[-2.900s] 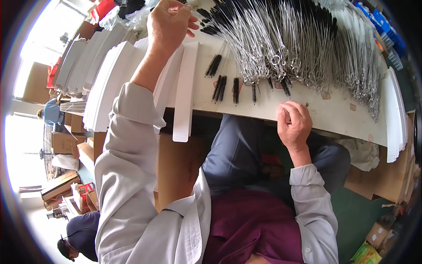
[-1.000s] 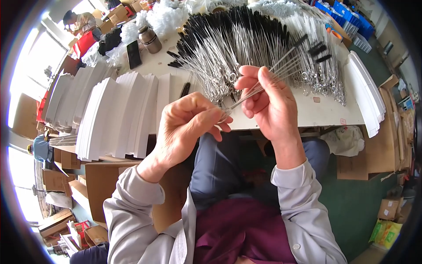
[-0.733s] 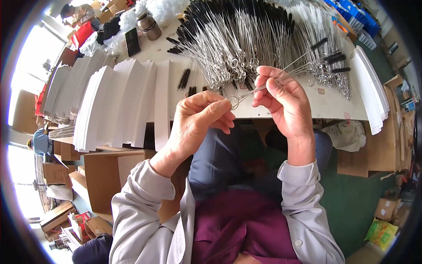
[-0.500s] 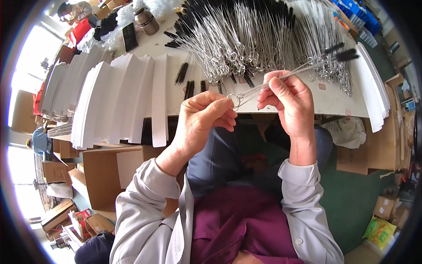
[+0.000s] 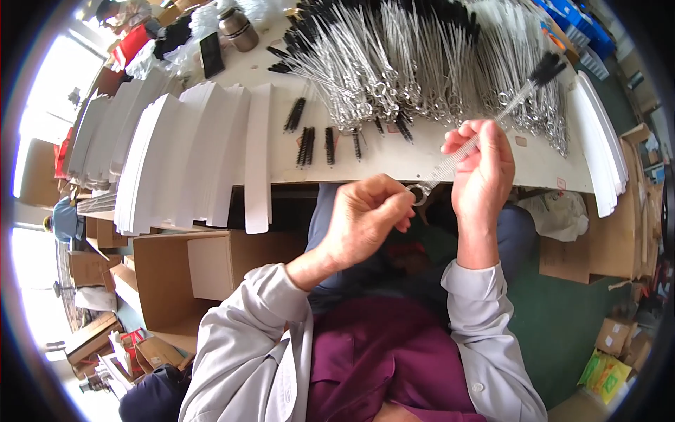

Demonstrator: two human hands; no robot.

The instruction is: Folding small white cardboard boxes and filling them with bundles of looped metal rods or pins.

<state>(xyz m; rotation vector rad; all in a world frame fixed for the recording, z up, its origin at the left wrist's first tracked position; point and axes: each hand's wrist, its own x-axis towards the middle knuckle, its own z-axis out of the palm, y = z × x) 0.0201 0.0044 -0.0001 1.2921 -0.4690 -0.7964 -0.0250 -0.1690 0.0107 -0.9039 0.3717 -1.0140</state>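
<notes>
place: small packing workshop, manual assembly bench
bench: white table (image 5: 394, 158) piled with wire-handled brushes (image 5: 422, 63) in bulk
stock: fanned stacks of white cards (image 5: 176, 155)
surroundings: open cardboard boxes (image 5: 190, 274) on floor, blue crates (image 5: 573, 32) behind table

white card strips (image 5: 204, 151), metal flask (image 5: 238, 28), cardboard box (image 5: 190, 274)

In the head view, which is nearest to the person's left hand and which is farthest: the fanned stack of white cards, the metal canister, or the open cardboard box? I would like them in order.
Measured from the left hand:
1. Open cardboard box, to its left, below the table edge.
2. Fanned stack of white cards, on the table, up and to the left. It is nearly as close as the box, so these two are hard to rank.
3. Metal canister, at the table's far edge.
</notes>
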